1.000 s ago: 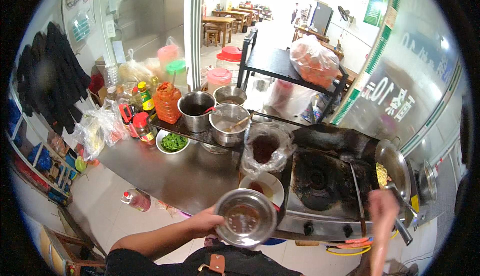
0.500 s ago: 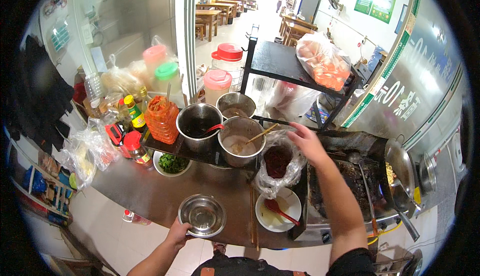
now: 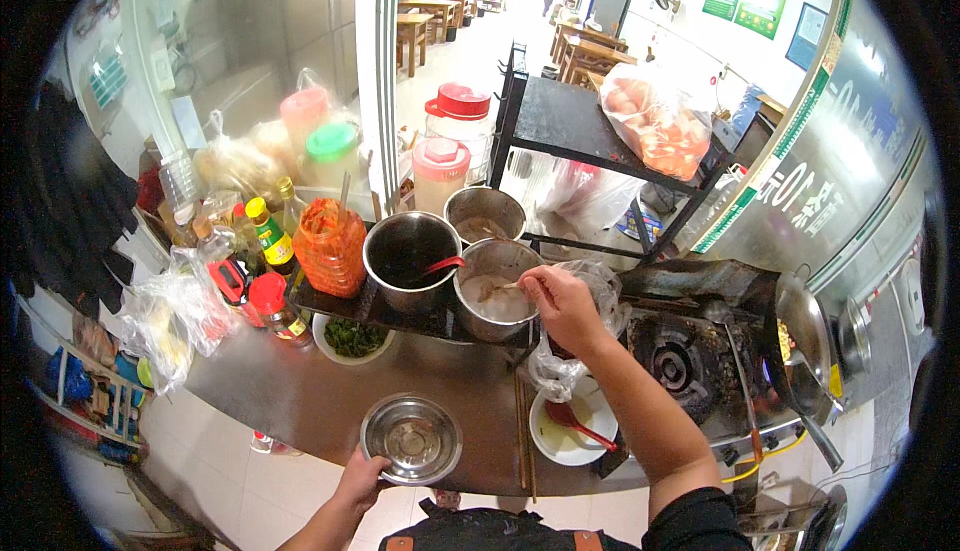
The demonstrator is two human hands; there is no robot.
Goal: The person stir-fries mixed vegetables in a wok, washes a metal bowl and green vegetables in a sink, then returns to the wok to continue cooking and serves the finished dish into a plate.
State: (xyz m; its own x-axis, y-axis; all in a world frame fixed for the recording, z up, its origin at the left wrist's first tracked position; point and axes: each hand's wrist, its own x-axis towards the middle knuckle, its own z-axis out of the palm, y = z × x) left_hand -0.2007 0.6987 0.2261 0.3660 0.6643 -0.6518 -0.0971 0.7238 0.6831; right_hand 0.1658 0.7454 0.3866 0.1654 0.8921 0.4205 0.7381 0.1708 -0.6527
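Observation:
My left hand (image 3: 360,481) grips the rim of a shallow steel bowl (image 3: 411,439), which looks to have nothing in it. Over the steel pot (image 3: 497,326) of whitish contents, my right hand (image 3: 562,306) has its fingers closed round a light wooden handle (image 3: 508,287); its lower end is sunk in the contents, so its kind is hidden. Just left stands a steel pot of dark liquid (image 3: 405,251) with a red spoon (image 3: 443,265). Beneath my right forearm, a plastic-lined container (image 3: 553,363) is mostly covered. A white bowl (image 3: 580,454) of pale liquid holds a red spoon (image 3: 592,434).
A bowl of chopped greens (image 3: 352,337), an orange-filled jar (image 3: 330,251) and several sauce bottles (image 3: 270,234) line the left. At right are a burner (image 3: 680,366), a long-handled ladle (image 3: 741,381) and a wok (image 3: 800,321). Chopsticks (image 3: 527,451) lie near the counter's front edge.
My right hand has come left and down from above the plastic-lined container and taken hold of the wooden handle in the pot. The left hand still holds the steel bowl.

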